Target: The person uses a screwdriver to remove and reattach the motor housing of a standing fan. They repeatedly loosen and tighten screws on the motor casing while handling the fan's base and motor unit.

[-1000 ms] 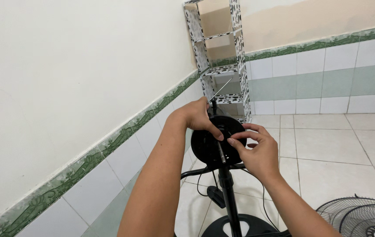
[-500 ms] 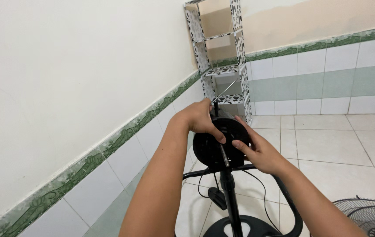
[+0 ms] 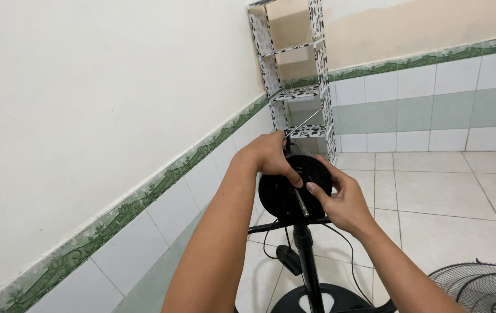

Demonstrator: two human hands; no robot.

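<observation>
A black fan motor head (image 3: 287,197) sits on top of a black stand pole (image 3: 309,266) in front of me, its round back facing me. My left hand (image 3: 268,155) grips the top of the motor head, the thumb pressed on its back. My right hand (image 3: 340,197) holds the motor head's right side, fingers curled around its edge. A thin metal rod (image 3: 303,123) sticks up past my left hand.
A round black stand base (image 3: 311,300) and a black cable with a plug (image 3: 287,258) lie on the tiled floor. A wire fan grille (image 3: 482,287) lies at the lower right. A patterned shelf unit (image 3: 294,81) stands in the corner.
My right hand has shifted from the middle of the motor head's back to its right side. The view has drifted slightly, and the grille shows less at the lower right.
</observation>
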